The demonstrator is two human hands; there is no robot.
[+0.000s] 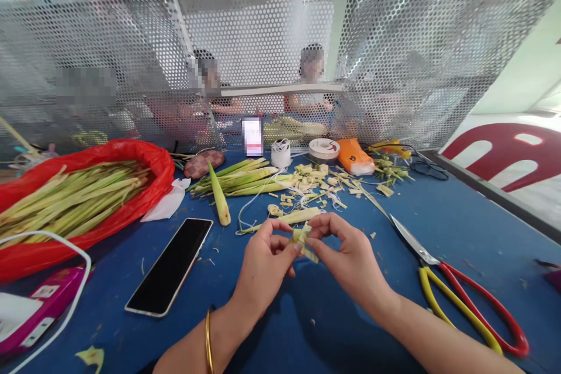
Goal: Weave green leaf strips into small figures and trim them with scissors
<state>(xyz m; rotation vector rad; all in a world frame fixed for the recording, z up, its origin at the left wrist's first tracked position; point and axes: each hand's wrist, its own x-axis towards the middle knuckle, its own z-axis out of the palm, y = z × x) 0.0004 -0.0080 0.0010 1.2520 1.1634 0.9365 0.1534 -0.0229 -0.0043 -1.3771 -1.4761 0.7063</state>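
Observation:
Both of my hands meet over the blue table (pixel 460 228), pinching a small folded strip of pale green leaf (pixel 304 241). My left hand (pixel 265 260) grips its left end between thumb and fingers; a gold bangle sits on that wrist. My right hand (pixel 346 251) pinches the right end from above. Just beyond my fingers lie a longer leaf strip (pixel 302 215) and white thread (pixel 256 203).
A black phone (pixel 170 266) lies to the left. A red bag of leaf stalks (pixel 79 198) fills the far left. Scissors (pixel 456 286) with red and yellow handles lie right. Cut scraps, stalks, thread spool (pixel 281 153), tape (pixel 324 149) and an orange tool (pixel 355 156) sit behind. Perforated screen beyond; people behind it.

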